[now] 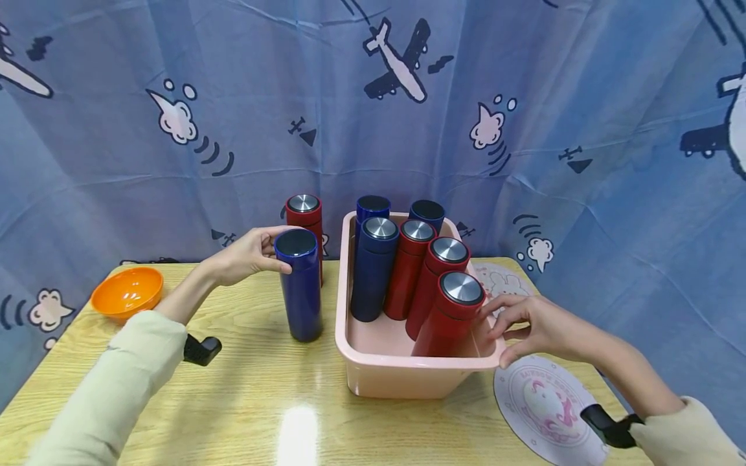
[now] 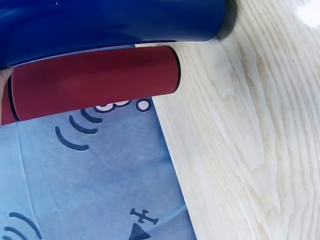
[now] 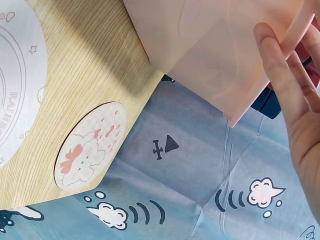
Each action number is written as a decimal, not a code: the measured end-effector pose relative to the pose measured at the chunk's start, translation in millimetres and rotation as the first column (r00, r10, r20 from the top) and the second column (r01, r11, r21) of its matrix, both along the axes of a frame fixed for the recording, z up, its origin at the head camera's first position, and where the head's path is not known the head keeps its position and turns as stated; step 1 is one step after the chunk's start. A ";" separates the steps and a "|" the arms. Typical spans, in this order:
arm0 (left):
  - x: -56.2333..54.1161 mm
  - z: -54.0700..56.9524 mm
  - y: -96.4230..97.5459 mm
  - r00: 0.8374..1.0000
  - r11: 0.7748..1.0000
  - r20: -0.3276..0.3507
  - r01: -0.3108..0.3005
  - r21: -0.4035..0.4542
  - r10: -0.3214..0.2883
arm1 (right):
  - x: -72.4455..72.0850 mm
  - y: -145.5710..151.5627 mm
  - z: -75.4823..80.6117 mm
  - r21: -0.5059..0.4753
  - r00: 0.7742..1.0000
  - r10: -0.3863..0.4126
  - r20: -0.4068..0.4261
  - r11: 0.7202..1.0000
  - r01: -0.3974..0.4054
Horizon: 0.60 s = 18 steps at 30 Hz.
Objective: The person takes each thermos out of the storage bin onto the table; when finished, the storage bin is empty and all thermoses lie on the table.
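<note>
My left hand (image 1: 250, 255) grips a blue thermos bottle (image 1: 302, 291) near its dark glossy lid, thumb on the near side. The bottle stands nearly upright just left of a pink plastic bin (image 1: 396, 382); its body fills the top of the left wrist view. Behind it is a red thermos bottle (image 2: 95, 82) with a silver lid, partly hidden. On the right, my right hand (image 1: 539, 327) pinches the bin's rim, its thumb (image 3: 275, 60) on the outer wall and fingers reaching inside. Within the bin stand three red bottles (image 1: 445, 323) and three blue bottles (image 1: 373, 278).
An orange bowl (image 1: 128, 292) sits at the table's left edge. Right of the bin lie a round unicorn mat (image 1: 548, 404) and a round rabbit mat (image 3: 90, 150). A blue curtain (image 1: 262, 129) with printed planes hangs behind the wooden table (image 1: 233, 401).
</note>
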<state>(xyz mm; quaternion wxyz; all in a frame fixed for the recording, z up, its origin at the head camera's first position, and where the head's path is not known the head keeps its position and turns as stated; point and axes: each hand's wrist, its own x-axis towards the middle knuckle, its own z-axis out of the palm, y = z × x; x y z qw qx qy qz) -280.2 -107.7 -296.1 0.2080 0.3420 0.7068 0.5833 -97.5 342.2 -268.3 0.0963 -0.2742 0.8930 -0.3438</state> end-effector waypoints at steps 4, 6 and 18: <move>-4.7 0.1 1.3 1.000 1.000 -0.004 -0.011 0.000 0.011 | -0.4 -0.1 0.5 -0.009 1.000 0.004 0.005 1.000 -0.004; -7.6 -0.5 2.3 1.000 1.000 -0.009 -0.011 0.002 0.011 | -0.5 0.0 0.3 -0.014 1.000 0.005 0.008 1.000 -0.005; -23.0 -6.8 8.5 1.000 1.000 -0.016 0.012 -0.003 -0.012 | -1.1 1.3 -2.2 -0.026 1.000 0.025 -0.010 0.999 -0.025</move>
